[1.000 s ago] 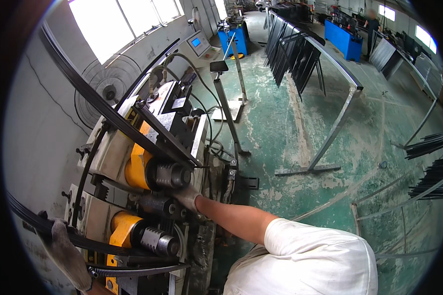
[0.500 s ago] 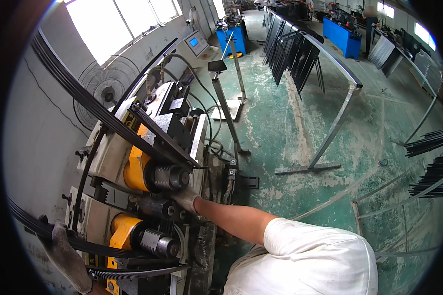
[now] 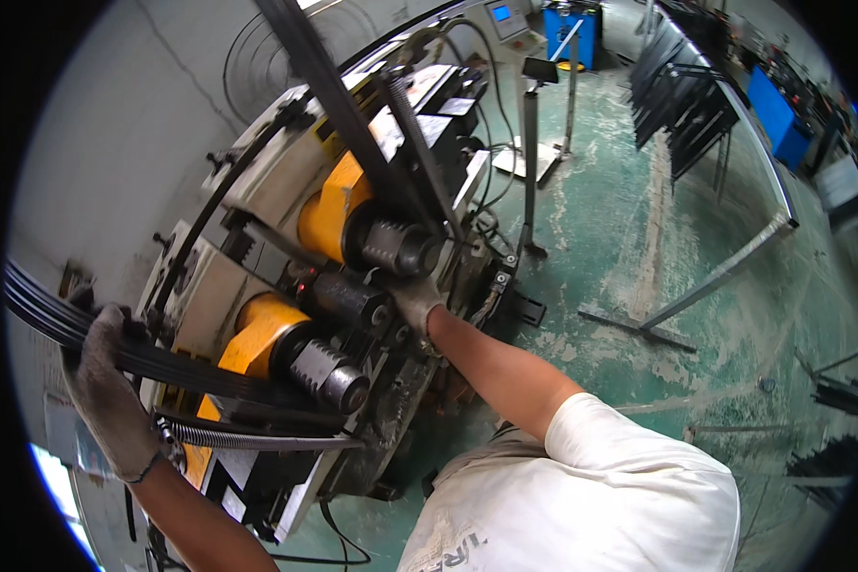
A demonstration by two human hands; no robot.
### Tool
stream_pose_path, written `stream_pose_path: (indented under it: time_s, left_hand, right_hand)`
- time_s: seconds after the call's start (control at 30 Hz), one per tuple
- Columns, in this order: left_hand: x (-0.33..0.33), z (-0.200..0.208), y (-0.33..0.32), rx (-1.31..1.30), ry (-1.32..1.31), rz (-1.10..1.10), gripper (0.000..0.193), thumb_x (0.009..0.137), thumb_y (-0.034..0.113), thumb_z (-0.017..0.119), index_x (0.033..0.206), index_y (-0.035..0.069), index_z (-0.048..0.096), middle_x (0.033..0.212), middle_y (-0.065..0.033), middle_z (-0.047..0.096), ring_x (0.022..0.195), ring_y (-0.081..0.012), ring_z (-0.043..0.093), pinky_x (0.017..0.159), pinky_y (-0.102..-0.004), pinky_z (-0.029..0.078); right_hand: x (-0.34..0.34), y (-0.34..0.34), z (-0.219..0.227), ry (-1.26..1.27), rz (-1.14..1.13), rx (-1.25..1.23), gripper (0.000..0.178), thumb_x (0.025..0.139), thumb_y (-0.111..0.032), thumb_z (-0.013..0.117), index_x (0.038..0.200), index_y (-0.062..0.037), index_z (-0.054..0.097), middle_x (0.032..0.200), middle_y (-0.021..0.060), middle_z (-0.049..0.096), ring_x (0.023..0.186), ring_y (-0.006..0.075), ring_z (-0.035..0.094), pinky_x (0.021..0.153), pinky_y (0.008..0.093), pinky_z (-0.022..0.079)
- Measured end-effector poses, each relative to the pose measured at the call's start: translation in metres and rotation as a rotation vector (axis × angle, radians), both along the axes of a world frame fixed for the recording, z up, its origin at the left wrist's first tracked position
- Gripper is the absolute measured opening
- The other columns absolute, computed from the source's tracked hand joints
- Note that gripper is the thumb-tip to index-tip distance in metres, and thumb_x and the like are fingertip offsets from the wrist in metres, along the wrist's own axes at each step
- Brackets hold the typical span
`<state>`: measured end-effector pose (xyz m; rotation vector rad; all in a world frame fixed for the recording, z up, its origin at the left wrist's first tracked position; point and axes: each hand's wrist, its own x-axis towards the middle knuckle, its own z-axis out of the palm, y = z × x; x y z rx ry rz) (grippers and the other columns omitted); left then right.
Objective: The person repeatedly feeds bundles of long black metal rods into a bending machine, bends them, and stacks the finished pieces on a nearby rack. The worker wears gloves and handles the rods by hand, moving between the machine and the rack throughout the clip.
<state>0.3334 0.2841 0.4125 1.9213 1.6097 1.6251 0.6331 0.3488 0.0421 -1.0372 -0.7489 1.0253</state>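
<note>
My left hand (image 3: 110,391), in a grey work glove, is closed around a bundle of long black metal bars (image 3: 48,315) at the left. These bars run rightward to the lower ribbed roller (image 3: 329,377) of a machine with orange arms (image 3: 257,334). My right hand (image 3: 415,303), gloved too, reaches under the upper ribbed roller (image 3: 398,250), beside a dark cylinder (image 3: 353,300). Its fingers are hidden by the machine parts. A second bundle of black bars (image 3: 324,95) slopes down to the upper roller. Below the lower bars lies a coil spring (image 3: 248,439).
A metal rack (image 3: 725,310) hung with black frames (image 3: 686,124) stands to the right on the green floor (image 3: 601,229). Between it and the machine is a post with a foot pedestal (image 3: 529,162). Blue cabinets (image 3: 572,38) stand farther back. Hoses (image 3: 491,105) loop over the machine.
The view has turned, so the machine sits farther right and larger, tilted. My left hand still grips the bars, and my right hand remains at the rollers. Small red lights now show near the dark cylinder.
</note>
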Motion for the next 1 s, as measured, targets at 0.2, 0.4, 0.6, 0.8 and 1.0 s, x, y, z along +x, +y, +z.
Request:
stream_pose_path:
  time_s: [0.2,0.4,0.6,0.8,1.0]
  left_hand:
    - [-0.085,0.007,-0.001,0.336,1.199,0.334,0.031,0.101,0.006,0.079,0.131,0.014,0.082,0.128,-0.0065,0.084,0.11,-0.0227,0.084,0.099,-0.0358,0.07]
    - [-0.07,-0.007,-0.024,0.488,1.494,0.407,0.037,0.098,0.008,0.074,0.133,0.019,0.079,0.11,-0.0014,0.077,0.098,-0.0198,0.074,0.098,-0.038,0.061]
    - [0.001,0.016,-0.034,0.163,0.61,0.023,0.022,0.104,0.02,0.077,0.119,0.005,0.074,0.095,-0.0036,0.077,0.088,-0.0164,0.075,0.09,-0.0337,0.064]
    - [-0.012,0.001,-0.018,0.372,1.416,0.416,0.013,0.104,0.026,0.074,0.096,0.016,0.076,0.082,0.004,0.068,0.084,-0.0155,0.068,0.095,-0.0334,0.055]
    - [-0.013,0.003,-0.012,0.389,1.531,0.413,0.01,0.099,0.025,0.077,0.091,0.018,0.078,0.078,0.0037,0.071,0.08,-0.0179,0.072,0.087,-0.0357,0.058]
  right_hand:
    - [-0.029,-0.005,-0.029,0.126,0.13,-0.128,0.047,0.101,-0.037,0.08,0.129,-0.0001,0.079,0.118,0.0111,0.081,0.108,0.0244,0.075,0.094,0.0404,0.057]
    - [-0.014,0.04,-0.149,-0.344,-0.006,-0.024,0.066,0.102,-0.029,0.081,0.157,-0.0009,0.057,0.141,0.0141,0.07,0.124,0.0283,0.066,0.111,0.0421,0.052]
    - [0.021,0.028,-0.109,0.25,0.192,-0.282,0.033,0.085,0.0,0.076,0.118,0.0004,0.067,0.107,0.0192,0.078,0.075,0.0329,0.078,0.058,0.044,0.066]
    - [0.027,0.022,-0.103,0.322,0.369,-0.372,0.029,0.102,-0.027,0.067,0.115,-0.002,0.074,0.102,0.0171,0.08,0.084,0.035,0.079,0.065,0.0468,0.067]
    - [0.016,0.017,-0.074,0.281,0.275,-0.432,0.036,0.108,-0.034,0.064,0.117,-0.0011,0.076,0.106,0.0174,0.081,0.085,0.0336,0.079,0.069,0.0466,0.067]
